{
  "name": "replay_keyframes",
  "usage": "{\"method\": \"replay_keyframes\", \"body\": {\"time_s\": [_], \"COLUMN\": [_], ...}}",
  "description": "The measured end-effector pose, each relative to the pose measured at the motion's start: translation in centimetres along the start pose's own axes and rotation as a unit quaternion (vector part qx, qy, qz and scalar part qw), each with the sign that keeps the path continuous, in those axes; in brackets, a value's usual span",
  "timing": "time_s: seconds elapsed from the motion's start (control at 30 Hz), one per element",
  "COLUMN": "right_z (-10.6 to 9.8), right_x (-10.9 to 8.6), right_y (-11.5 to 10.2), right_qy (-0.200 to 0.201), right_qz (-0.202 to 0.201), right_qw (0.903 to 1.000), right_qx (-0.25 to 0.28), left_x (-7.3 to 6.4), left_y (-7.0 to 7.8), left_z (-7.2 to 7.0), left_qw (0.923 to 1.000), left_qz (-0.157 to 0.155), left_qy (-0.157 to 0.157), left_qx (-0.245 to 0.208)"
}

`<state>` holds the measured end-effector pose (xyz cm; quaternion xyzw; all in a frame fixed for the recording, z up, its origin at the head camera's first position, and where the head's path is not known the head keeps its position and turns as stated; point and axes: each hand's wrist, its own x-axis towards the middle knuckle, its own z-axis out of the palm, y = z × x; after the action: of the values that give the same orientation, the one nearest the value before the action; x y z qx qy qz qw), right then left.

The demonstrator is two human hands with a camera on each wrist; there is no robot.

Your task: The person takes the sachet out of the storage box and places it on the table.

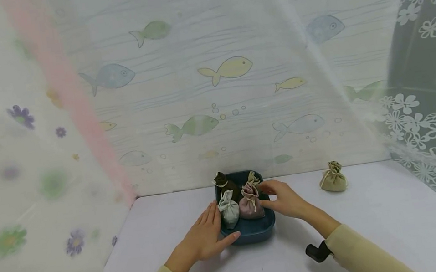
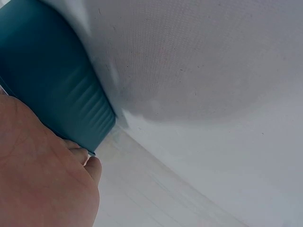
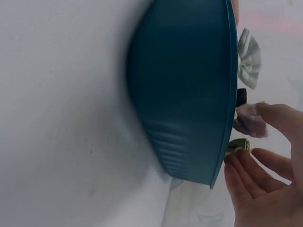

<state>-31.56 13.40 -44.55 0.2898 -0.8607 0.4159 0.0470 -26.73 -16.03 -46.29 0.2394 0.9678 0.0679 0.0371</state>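
Note:
A blue-green bin (image 1: pixel 252 238) stands on the table with several small drawstring pouches inside. They are a dark brown pouch (image 1: pixel 231 189), a pale grey-green pouch (image 1: pixel 229 210), a mauve pouch (image 1: pixel 251 207) and an olive pouch (image 1: pixel 253 178), partly hidden behind the mauve one. My left hand (image 1: pixel 204 238) lies along the bin's left side, fingers straight, thumb at the front rim. Over the right rim reaches my right hand (image 1: pixel 286 198). In the right wrist view its thumb is by the mauve pouch's top and its fingertips (image 3: pixel 236 153) are at the olive pouch, spread apart from the thumb.
Another olive pouch (image 1: pixel 333 179) stands on the white table (image 1: pixel 377 211) to the right of the bin. A fish-patterned curtain (image 1: pixel 230 106) hangs behind the table's back edge, with flowered sheer curtains at both sides. A black wrist-camera piece (image 1: pixel 318 251) sits at the right sleeve.

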Motion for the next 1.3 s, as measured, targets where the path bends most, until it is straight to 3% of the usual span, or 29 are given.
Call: {"method": "replay_keyframes", "body": {"time_s": [0.47,1.03,1.3], "right_z": [1.7,2.9,3.4], "right_x": [1.1,1.6,1.1], "right_y": [-0.4,0.5,0.4], "right_qy": [-0.006,0.005,0.018], "right_qz": [0.007,0.019,-0.003], "right_qw": [0.9999,0.9996,0.9991], "right_qx": [0.010,-0.017,-0.039], "left_x": [-0.1,0.1,-0.2], "left_y": [0.2,0.1,0.3], "left_z": [-0.2,-0.3,-0.4], "left_qw": [1.0000,1.0000,0.9999], "left_qz": [-0.002,-0.006,-0.007], "left_qy": [-0.002,0.001,-0.005], "left_qx": [-0.005,0.006,-0.007]}}
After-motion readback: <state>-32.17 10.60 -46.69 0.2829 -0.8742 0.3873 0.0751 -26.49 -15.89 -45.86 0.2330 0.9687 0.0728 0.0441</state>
